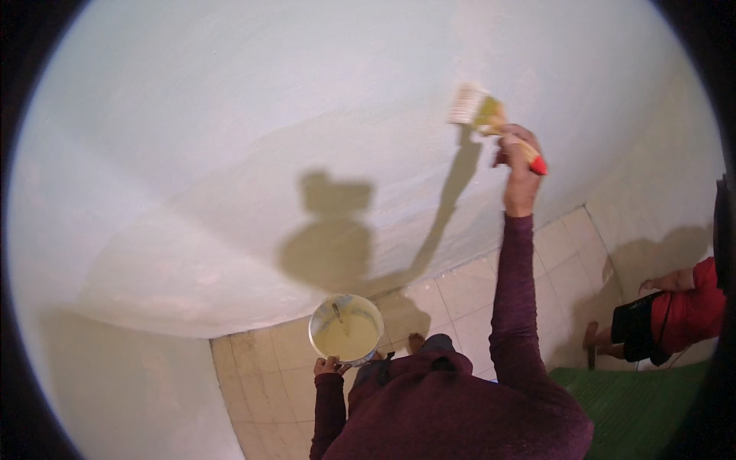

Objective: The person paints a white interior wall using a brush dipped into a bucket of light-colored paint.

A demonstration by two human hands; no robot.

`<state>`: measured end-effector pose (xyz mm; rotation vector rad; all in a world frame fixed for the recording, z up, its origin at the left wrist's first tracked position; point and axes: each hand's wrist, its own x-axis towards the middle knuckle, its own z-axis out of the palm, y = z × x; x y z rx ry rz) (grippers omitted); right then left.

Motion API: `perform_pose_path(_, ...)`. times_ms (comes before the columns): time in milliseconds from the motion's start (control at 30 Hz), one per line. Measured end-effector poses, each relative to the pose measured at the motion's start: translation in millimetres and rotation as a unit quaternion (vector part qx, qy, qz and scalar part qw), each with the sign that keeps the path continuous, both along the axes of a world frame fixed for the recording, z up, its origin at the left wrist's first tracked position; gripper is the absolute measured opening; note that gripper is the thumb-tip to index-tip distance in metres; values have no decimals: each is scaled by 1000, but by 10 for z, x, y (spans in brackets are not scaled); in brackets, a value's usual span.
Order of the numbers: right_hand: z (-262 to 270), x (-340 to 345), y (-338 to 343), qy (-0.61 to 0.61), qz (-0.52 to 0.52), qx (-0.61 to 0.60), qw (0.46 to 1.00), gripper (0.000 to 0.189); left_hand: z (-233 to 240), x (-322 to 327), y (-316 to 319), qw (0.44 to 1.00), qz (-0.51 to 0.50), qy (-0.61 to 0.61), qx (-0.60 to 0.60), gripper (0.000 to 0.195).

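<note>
My right hand (520,155) is raised to the wall (230,103) and grips a wide paintbrush (491,115) by its wooden handle, whose end is red. The brush's pale bristles are at the wall surface; motion blur hides whether they touch it. Down near my waist, my left hand (332,366) holds the rim of a round paint bucket (368,361). Inside the bucket is pale yellow paint (348,338), and a thin wire-like piece (338,313) shows against the inner wall.
Pale tiles cover the floor (299,397) along the wall's foot. To the right stands another person (684,310) in a red top and black shorts. Near them lies a green ribbed surface (632,402). Side walls meet the painted wall at left and right.
</note>
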<state>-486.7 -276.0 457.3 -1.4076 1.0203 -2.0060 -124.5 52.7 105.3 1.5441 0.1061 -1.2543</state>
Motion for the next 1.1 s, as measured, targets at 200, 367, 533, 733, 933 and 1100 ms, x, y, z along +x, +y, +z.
perform_pose_path(200,-134,157,-66,306,-292,-158,892,17,8,52,27,1000,7,-14,-10,28)
perform_pose_path(367,-698,1420,437,314,-17,-130,940,21,-189,6,4,1000,-3,-19,-24,28)
perform_pose_path(533,-804,1248,416,115,189,-14,975,14,-237,69,120,994,-34,-97,-41,28)
perform_pose_path(733,-1039,-44,0,14,-53,67,996,15,-480,66,144,990,-75,-111,-42,27)
perform_pose_path(933,-1211,507,111,389,-170,-51,904,23,-555,171,272,992,-74,-92,-47,25)
perform_pose_path(1100,-1642,1313,603,428,108,45,896,33,-463,144,152,990,-96,-98,-35,25)
